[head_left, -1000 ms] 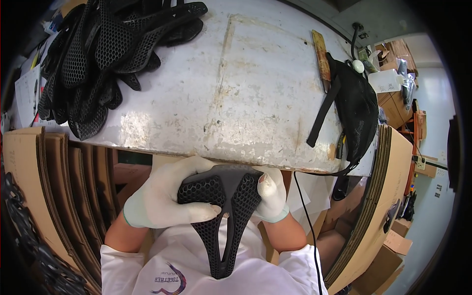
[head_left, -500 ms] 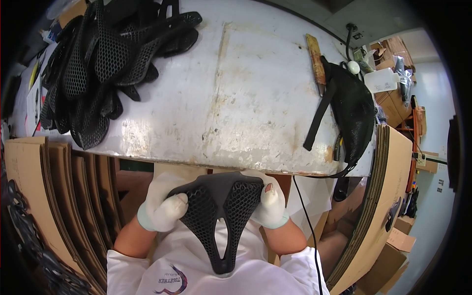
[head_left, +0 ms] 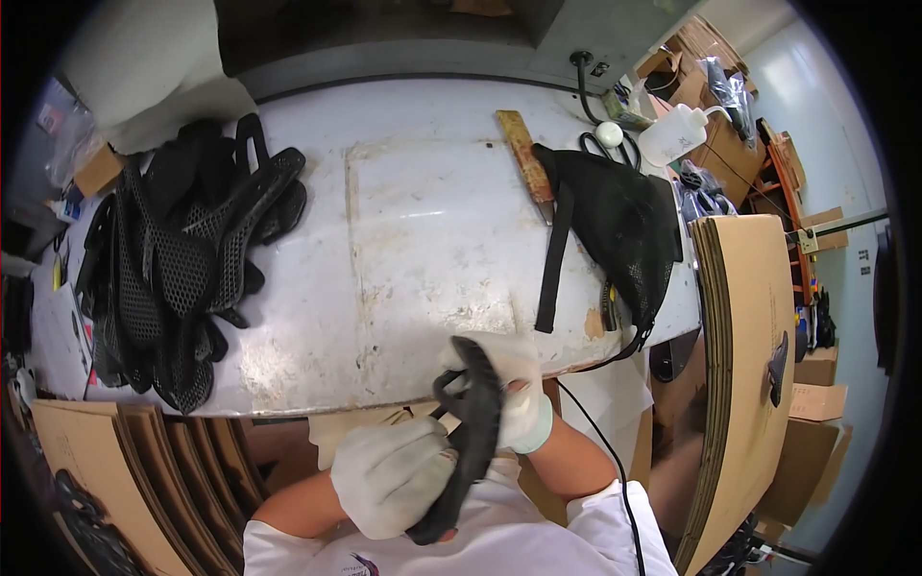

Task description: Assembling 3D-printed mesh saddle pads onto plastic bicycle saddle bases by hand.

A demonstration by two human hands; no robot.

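A black bicycle saddle (head_left: 477, 422) with a curved edge is held up in front of my chest, near the table's front edge, and is turned edge-on. My left hand (head_left: 392, 477), in a white glove, is closed around its lower part, with the fingertips partly hidden behind it. On its other side my right hand (head_left: 521, 392), also gloved, grips the upper part; some of those fingers are blurred. A bare fingertip shows through the right glove. On the table's left lies a heap of black honeycomb saddles (head_left: 178, 274).
A worn flat wooden-handled tool (head_left: 524, 158) lies beside a black mesh bag (head_left: 615, 226) with a strap on the table's right. Behind them stands a white squeeze bottle (head_left: 672, 134). Cardboard sheets (head_left: 749, 374) stand at both sides, and a black cable (head_left: 610, 466) hangs by my right arm.
The saddle has turned from its honeycomb face to edge-on. My left hand has shifted from its side to its lower part. The view has tilted up, showing more of the table's back.
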